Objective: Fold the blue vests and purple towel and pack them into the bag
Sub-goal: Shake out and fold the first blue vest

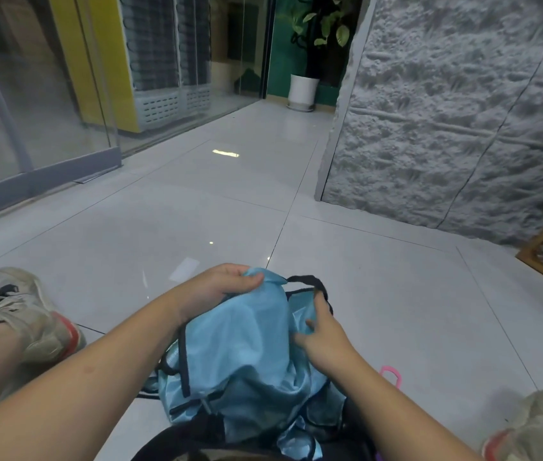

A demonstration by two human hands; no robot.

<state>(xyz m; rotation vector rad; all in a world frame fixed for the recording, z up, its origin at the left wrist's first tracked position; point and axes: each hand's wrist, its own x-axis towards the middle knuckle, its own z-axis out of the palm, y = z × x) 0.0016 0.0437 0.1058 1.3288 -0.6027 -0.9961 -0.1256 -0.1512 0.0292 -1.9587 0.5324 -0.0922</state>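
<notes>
The left hand [230,282] pinches the top edge of a blue vest [246,354]; the right hand [321,337] grips its fabric, both forearms reaching forward over the floor [197,211].

We are noting a blue vest [246,357] of thin, smooth cloth with a faint sheen and dark matt trim; glossy pale floor tiles [363,271] reflecting lights; a rough, matt grey stone-textured wall [446,111]; worn matt cloth shoes [27,314]; a glossy white plant pot [302,91].
</notes>
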